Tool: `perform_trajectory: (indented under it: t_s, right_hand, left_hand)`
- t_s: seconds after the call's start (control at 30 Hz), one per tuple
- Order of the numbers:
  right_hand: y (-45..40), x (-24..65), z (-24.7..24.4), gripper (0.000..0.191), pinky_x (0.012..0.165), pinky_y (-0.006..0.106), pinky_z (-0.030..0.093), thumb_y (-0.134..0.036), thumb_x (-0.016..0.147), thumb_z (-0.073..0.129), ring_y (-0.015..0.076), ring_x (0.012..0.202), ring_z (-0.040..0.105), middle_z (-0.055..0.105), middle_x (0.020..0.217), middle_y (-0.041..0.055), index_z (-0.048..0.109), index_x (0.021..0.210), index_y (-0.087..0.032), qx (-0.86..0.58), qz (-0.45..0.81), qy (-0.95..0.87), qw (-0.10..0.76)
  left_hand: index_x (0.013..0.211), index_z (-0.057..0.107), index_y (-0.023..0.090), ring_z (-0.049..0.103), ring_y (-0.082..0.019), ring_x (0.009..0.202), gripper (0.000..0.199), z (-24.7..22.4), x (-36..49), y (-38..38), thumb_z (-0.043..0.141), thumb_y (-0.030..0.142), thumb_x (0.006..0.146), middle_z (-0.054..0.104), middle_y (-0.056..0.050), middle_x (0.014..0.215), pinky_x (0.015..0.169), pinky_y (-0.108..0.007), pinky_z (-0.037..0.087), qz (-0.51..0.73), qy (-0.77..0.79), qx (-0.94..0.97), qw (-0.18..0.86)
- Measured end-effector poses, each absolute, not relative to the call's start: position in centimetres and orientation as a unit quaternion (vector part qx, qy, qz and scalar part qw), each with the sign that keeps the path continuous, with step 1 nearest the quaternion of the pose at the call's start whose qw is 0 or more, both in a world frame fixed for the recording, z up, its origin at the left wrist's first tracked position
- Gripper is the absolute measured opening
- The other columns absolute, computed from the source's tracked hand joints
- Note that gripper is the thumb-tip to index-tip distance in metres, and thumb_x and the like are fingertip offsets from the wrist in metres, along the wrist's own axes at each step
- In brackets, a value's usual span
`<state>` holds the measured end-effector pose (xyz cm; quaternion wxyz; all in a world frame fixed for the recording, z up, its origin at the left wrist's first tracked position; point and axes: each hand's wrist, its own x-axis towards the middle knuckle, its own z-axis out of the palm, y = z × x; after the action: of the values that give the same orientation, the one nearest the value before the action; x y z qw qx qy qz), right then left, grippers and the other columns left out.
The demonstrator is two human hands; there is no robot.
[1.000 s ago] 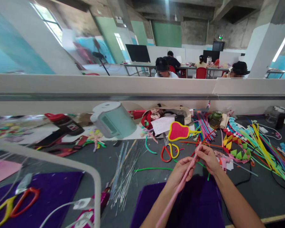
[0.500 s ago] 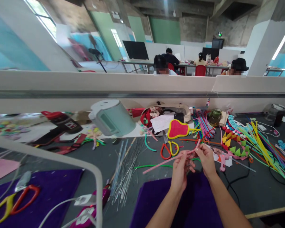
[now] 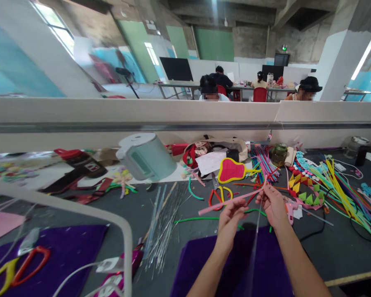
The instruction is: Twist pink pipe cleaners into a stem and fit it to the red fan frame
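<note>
The right hand (image 3: 273,207) pinches a pink pipe cleaner (image 3: 216,207) near its bent end, above the bench (image 3: 334,258), and a thin shiny strand (image 3: 257,233) runs down from these fingers over a purple cloth (image 3: 200,264). The left hand (image 3: 230,220), fingers curled, is right at the pipe cleaner's middle; whether it grips cannot be told. The pipe cleaner's free end points left, across scissors (image 3: 219,189) with red and yellow handles.
</note>
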<state>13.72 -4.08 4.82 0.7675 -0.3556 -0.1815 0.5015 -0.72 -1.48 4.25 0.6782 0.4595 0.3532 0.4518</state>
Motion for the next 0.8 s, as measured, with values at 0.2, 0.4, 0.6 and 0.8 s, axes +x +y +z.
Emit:
perform_trajectory:
  t_s: [0.2, 0.4, 0.6, 0.8]
  right_hand:
    - [-3.0, 12.6, 4.1, 0.018, 0.039, 0.009, 0.044, -0.019, 0.071, 0.075, 0.0033, 0.046, 0.052, 0.059, 0.061, -0.0033, 0.061, 0.080, -0.013, -0.267, 0.662, -0.070, 0.697]
    - [-3.0, 10.5, 3.6, 0.027, 0.033, 0.005, 0.033, -0.017, 0.068, 0.077, 0.0000, 0.042, 0.047, 0.058, 0.063, -0.0051, 0.058, 0.087, -0.015, -0.241, 0.697, -0.077, 0.671]
    - [-4.2, 9.6, 4.7, 0.030, 0.030, 0.012, 0.035, -0.034, 0.069, 0.076, 0.0046, 0.039, 0.046, 0.060, 0.060, -0.0042, 0.055, 0.081, -0.017, -0.372, 0.571, -0.260, 0.684]
    - [-4.6, 9.6, 5.9, 0.029, 0.030, 0.010, 0.016, -0.035, 0.069, 0.075, -0.0001, 0.035, 0.030, 0.057, 0.059, -0.0049, 0.055, 0.079, -0.017, -0.382, 0.570, -0.255, 0.681]
  left_hand:
    - [0.091, 0.073, 0.013, 0.064, -0.018, 0.076, 0.034, 4.6, -0.1, 2.0, 0.076, 0.035, 0.065, 0.071, -0.010, 0.090, 0.061, -0.024, 0.050, 0.396, 0.332, 0.424, 0.744]
    - [0.078, 0.072, 0.010, 0.058, -0.010, 0.054, 0.029, 5.0, 0.5, 3.3, 0.082, 0.028, 0.057, 0.066, -0.004, 0.064, 0.055, -0.019, 0.046, 0.356, 0.291, 0.383, 0.802]
    - [0.063, 0.068, 0.011, 0.043, -0.004, 0.046, 0.023, 5.6, -0.1, 3.9, 0.081, 0.030, 0.058, 0.057, 0.001, 0.056, 0.046, -0.017, 0.033, 0.399, 0.293, 0.432, 0.754]
    - [0.073, 0.071, 0.012, 0.041, -0.005, 0.049, 0.025, 5.9, -0.4, 3.6, 0.079, 0.034, 0.063, 0.054, 0.001, 0.057, 0.048, -0.018, 0.031, 0.393, 0.270, 0.457, 0.751]
